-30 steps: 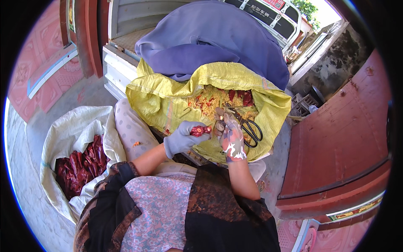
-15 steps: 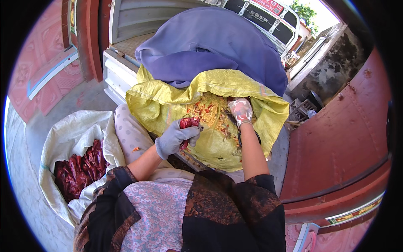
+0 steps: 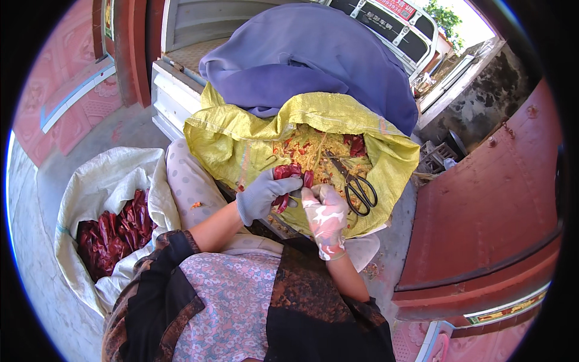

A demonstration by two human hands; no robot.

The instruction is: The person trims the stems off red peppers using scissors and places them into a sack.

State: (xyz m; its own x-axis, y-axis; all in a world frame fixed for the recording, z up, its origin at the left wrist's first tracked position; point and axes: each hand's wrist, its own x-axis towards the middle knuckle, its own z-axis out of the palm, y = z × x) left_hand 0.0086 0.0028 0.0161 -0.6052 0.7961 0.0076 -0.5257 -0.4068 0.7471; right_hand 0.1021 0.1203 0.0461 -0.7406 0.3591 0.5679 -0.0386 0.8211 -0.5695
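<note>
over the yellow sack [image 3: 232, 128], left hand [image 3: 260, 198] clutches glossy, dark-red chillies [image 3: 286, 171], right hand [image 3: 326, 212] pinches one.

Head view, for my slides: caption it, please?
Gloved left hand holds red chilies over a yellow sack; scissors lie nearby.

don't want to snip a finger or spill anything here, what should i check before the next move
1. Left hand gripping the red peppers: ok, several held.
2. Right hand gripping a pepper: cannot tell; its fingertips are at the bunch, but the contact is unclear.
3. Scissors clear of both hands: ok, lying in the yellow sack.
4. Scissor blades clear of the loose yellow bits: not ok, they lie among them.
5. Both hands gloved: ok, grey on the left, camouflage-patterned on the right.
6. White sack open: ok, more peppers show inside.
</note>
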